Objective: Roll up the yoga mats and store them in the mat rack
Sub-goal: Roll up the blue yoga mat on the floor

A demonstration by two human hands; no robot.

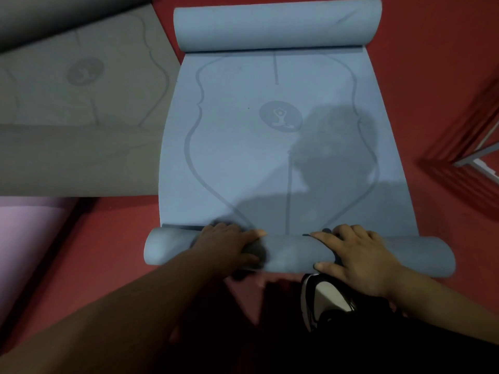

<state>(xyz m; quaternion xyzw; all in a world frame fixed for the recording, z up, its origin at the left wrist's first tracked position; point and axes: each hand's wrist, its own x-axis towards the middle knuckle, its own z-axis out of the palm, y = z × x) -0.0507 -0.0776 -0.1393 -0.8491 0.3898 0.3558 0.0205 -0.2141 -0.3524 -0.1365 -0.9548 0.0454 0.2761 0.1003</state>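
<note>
A person bends over a blue yoga mat (256,157) spread on a red floor (445,76), both bare arms reaching forward from the near edge of the scene. The left forearm (121,306) runs in from the near left and the right forearm (445,300) from the near right. They meet the rolled near end (289,255) of the mat, which lies crosswise on the floor.

The left hand (225,245) rests palm down on the left part of that roll, fingers spread across its top and thumb on its near side. The right hand (359,257) lies the same way just right of the middle, fingers draped over the far side of the roll. Neither hand is closed around it.

The far end (275,25) of the mat is curled into a second, thicker roll, and the printed stretch between the two lies flat. A grey mat (81,117) lies flat to the left, and a lilac mat (27,238) shows at the near left. A black-and-white shoe (326,295) sits just near of the right hand.
</note>
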